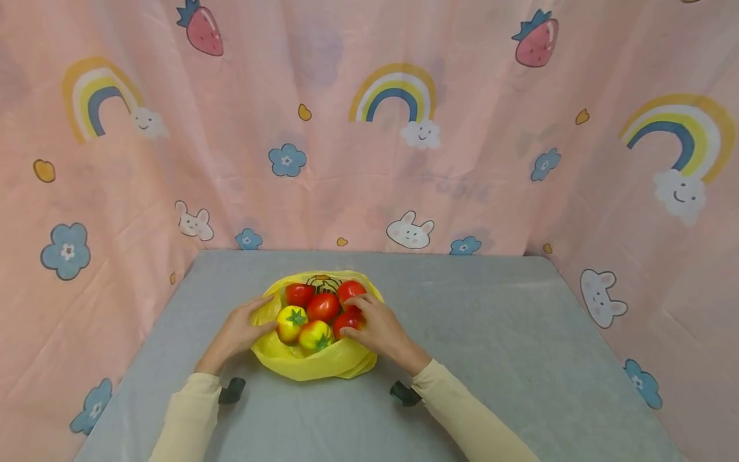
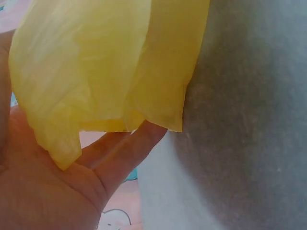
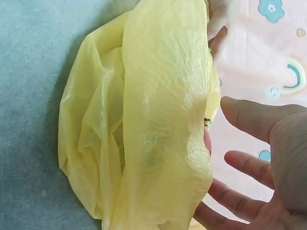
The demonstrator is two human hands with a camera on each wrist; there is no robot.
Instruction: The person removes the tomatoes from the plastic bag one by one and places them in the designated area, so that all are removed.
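A yellow plastic bag [image 1: 294,367], its rim turned down, sits on the table with several tomatoes in it. Two tomatoes are yellow with green leafy tops, one at the left [image 1: 290,322] and one at the front [image 1: 315,335]; the others, like the middle one [image 1: 323,307], are red. My left hand [image 1: 239,330] is at the bag's left rim, thumb beside the left yellow tomato, fingers loosely extended along the plastic [image 2: 96,72]. Over the bag's right side, my right hand [image 1: 381,324] has its fingers spread around a red tomato [image 1: 348,323].
The grey table [image 1: 491,340] extends around the bag. A pink curtain [image 1: 358,192] printed with rainbows, bunnies and flowers surrounds its back and sides. Small dark devices sit at the left wrist [image 1: 232,390] and right wrist [image 1: 405,394].
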